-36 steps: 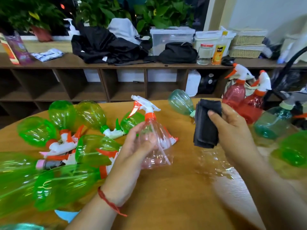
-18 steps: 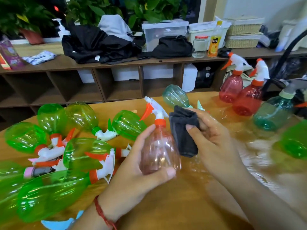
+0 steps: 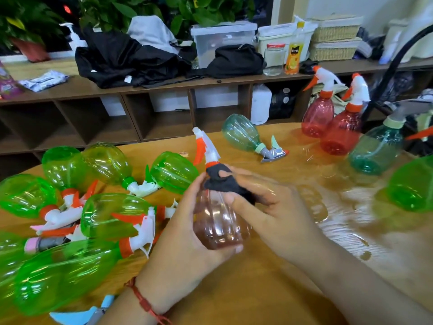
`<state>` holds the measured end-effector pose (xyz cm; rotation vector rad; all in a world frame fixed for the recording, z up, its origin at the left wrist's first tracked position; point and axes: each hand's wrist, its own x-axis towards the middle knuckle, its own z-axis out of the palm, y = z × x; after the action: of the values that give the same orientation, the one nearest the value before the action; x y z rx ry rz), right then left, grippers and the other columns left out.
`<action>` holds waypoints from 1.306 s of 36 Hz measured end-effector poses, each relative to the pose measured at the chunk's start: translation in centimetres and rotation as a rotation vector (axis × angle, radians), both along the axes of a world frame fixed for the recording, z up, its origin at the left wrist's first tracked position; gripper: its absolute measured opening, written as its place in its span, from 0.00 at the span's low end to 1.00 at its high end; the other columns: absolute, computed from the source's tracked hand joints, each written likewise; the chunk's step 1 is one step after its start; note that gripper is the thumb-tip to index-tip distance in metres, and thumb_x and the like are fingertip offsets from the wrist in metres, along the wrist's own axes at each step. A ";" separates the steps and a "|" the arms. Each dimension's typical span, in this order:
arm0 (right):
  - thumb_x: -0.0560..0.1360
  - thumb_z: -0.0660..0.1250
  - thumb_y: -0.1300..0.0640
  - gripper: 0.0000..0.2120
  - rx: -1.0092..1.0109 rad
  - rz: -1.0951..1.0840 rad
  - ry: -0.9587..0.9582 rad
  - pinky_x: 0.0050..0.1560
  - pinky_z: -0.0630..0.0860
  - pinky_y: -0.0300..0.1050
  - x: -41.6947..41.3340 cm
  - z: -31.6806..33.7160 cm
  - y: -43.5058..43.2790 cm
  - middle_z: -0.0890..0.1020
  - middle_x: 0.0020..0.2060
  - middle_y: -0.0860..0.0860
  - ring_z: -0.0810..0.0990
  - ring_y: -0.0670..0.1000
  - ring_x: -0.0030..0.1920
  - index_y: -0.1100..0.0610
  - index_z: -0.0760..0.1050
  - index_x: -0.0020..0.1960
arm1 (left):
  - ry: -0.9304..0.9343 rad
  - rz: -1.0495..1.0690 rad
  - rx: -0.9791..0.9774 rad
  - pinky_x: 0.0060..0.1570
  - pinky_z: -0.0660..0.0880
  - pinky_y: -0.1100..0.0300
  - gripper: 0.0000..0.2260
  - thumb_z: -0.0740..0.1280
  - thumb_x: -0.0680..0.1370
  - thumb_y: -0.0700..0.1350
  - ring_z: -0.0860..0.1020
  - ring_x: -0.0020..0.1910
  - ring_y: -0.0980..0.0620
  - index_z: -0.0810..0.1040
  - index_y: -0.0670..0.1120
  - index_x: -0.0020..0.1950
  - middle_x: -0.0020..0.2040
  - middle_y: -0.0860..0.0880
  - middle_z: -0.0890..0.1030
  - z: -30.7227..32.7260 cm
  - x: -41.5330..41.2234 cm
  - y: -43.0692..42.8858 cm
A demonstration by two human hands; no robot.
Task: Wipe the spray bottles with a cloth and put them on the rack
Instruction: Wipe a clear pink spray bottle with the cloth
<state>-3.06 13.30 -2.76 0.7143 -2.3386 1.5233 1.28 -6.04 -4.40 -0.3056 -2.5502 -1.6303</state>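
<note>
My left hand grips a clear pink spray bottle upright above the wooden table; its white and orange trigger head points up and left. My right hand holds a black cloth pressed around the bottle's neck and shoulder. Several green spray bottles lie in a heap on the left of the table. A teal bottle lies on its side behind my hands.
Two red bottles, a teal one and a green one are on the right of the table. A black curved bar rises at the right. A long wooden shelf unit with bags, bins and plants runs behind.
My right hand brought the black cloth from beside the bottle onto its neck and shoulder. My left hand tilted the bottle more upright and closer to me.
</note>
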 end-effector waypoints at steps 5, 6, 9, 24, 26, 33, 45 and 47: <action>0.83 0.69 0.53 0.14 0.018 0.015 0.060 0.71 0.76 0.50 0.2 0.1 0.1 0.81 0.69 0.43 0.77 0.41 0.72 0.52 0.84 0.67 | 0.026 0.025 -0.022 0.64 0.79 0.63 0.57 0.89 0.62 0.47 0.77 0.67 0.66 0.58 0.73 0.80 0.72 0.72 0.72 0.1 0.0 -0.2; 0.83 0.69 0.54 0.13 0.028 0.016 0.073 0.70 0.77 0.49 0.2 0.1 0.2 0.82 0.69 0.43 0.77 0.41 0.71 0.52 0.85 0.66 | 0.017 0.031 -0.021 0.65 0.79 0.62 0.57 0.89 0.63 0.48 0.77 0.68 0.65 0.58 0.73 0.80 0.72 0.71 0.73 0.1 -0.2 -0.2; 0.83 0.70 0.56 0.10 0.080 0.033 0.112 0.70 0.77 0.46 0.4 0.1 0.1 0.83 0.67 0.43 0.78 0.40 0.70 0.53 0.87 0.62 | -0.036 0.036 0.059 0.66 0.80 0.50 0.55 0.88 0.64 0.45 0.80 0.68 0.55 0.60 0.71 0.81 0.72 0.61 0.78 -0.2 -0.8 -0.7; 0.82 0.71 0.57 0.13 0.007 -0.016 0.126 0.70 0.77 0.47 -0.1 -0.2 -0.2 0.82 0.67 0.42 0.78 0.40 0.70 0.53 0.84 0.66 | 0.089 0.020 -0.047 0.65 0.77 0.66 0.55 0.89 0.63 0.47 0.76 0.70 0.64 0.60 0.75 0.77 0.73 0.69 0.73 0.1 -0.4 -0.4; 0.82 0.72 0.59 0.14 0.039 0.020 0.149 0.72 0.76 0.49 0.1 -0.3 -0.3 0.82 0.67 0.43 0.77 0.42 0.71 0.53 0.84 0.66 | 0.024 0.034 0.053 0.65 0.80 0.57 0.54 0.88 0.63 0.45 0.81 0.67 0.59 0.62 0.67 0.81 0.70 0.63 0.79 0.1 -0.6 -0.6; 0.80 0.73 0.62 0.12 0.079 0.191 0.206 0.75 0.74 0.54 0.7 -0.7 -0.5 0.84 0.65 0.45 0.77 0.46 0.73 0.56 0.86 0.62 | -0.029 0.071 0.271 0.69 0.77 0.42 0.53 0.86 0.65 0.38 0.81 0.69 0.49 0.63 0.58 0.83 0.70 0.55 0.82 0.3 -1.7 -1.8; 0.83 0.68 0.58 0.13 -0.112 0.039 0.023 0.72 0.76 0.53 -0.6 -0.5 0.0 0.83 0.66 0.44 0.80 0.45 0.69 0.56 0.84 0.66 | 0.003 -0.047 0.078 0.55 0.77 0.73 0.51 0.88 0.63 0.42 0.81 0.62 0.65 0.64 0.70 0.75 0.66 0.73 0.76 0.2 0.3 0.7; 0.83 0.68 0.59 0.13 -0.121 0.051 -0.007 0.72 0.76 0.54 -0.6 -0.4 -0.1 0.84 0.66 0.43 0.80 0.45 0.69 0.56 0.84 0.66 | 0.011 -0.038 0.068 0.56 0.79 0.70 0.51 0.88 0.63 0.43 0.82 0.63 0.63 0.64 0.70 0.75 0.67 0.71 0.77 0.3 0.3 0.6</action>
<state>-3.67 13.16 -3.15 0.7452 -2.2264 1.6754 1.54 -5.40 -4.13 -0.3578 -2.4892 -1.7192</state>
